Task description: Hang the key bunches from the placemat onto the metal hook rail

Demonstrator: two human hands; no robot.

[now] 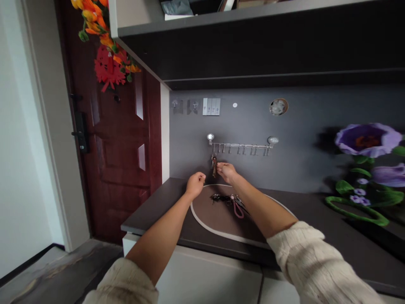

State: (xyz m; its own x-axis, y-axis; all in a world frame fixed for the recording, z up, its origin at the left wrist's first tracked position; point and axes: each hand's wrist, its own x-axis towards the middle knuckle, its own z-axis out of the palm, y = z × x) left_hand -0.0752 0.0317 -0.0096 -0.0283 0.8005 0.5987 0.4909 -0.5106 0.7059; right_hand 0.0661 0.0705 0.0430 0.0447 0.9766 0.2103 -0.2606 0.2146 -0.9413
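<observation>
A bunch of keys [214, 166] with a brown fob hangs at the left end of the metal hook rail [242, 145] on the wall. My right hand [226, 171] is at its right side, fingers drawn together and fingertips against its edge. Lower and to the left, my left hand [196, 184] is closed, thumb against the curled fingers; anything inside is too small to make out. Below both hands, more keys [218, 197] and a pink looped strap [238, 209] lie on an oval brown mat [205, 217], partly hidden by my right forearm.
The mat lies on a dark countertop [152, 211]. A dark overhanging cabinet [253, 55] is above. Purple artificial flowers [367, 139] stand at the right. Switches [211, 107] and a round wall hole [279, 107] are above the rail. A dark red door [123, 169] is at the left.
</observation>
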